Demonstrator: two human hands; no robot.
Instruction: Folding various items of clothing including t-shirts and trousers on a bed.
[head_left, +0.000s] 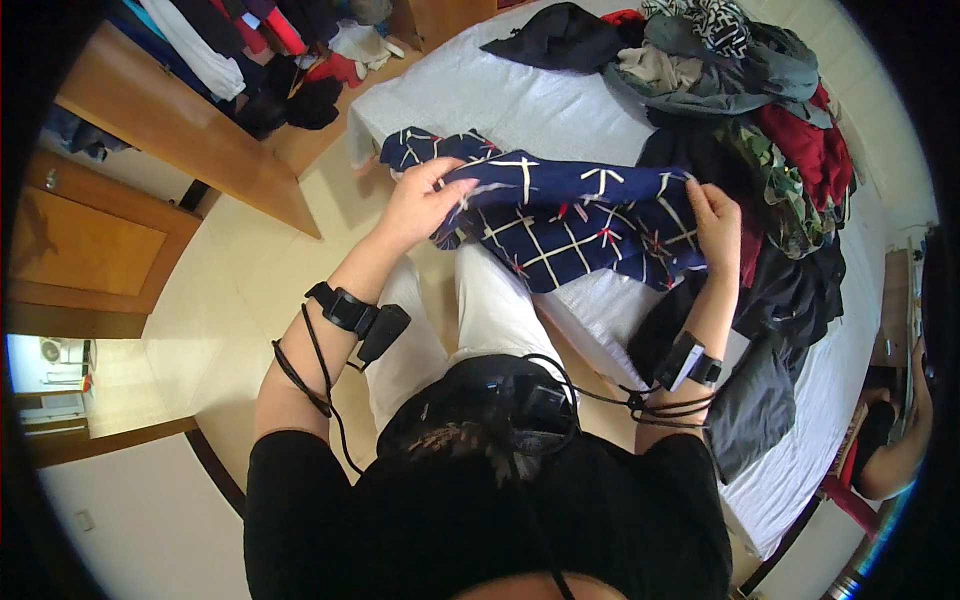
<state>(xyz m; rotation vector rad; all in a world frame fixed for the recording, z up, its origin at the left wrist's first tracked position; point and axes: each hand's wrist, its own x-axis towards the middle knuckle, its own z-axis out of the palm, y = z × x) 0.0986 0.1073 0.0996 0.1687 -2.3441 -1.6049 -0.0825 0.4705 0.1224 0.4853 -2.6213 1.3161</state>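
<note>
A navy cloth garment (570, 217) with white crossing lines and small red marks is stretched between my two hands, partly over the edge of the bed. My left hand (429, 201) pinches its left part, thumb on top. At the right end, my right hand (715, 221) grips a corner of the same fabric. Its upper edge is folded over, and a loose part trails beyond my left hand. The bunched folds hide what kind of garment it is.
The bed (487, 82) has a white cover. Heaped clothes lie along its far and right sides, among them a black hat (559, 37), a camouflage piece (780, 187) and dark grey fabric (757, 409). An open wooden wardrobe door (202, 135) stands at left. Another person's arm (904, 442) shows far right.
</note>
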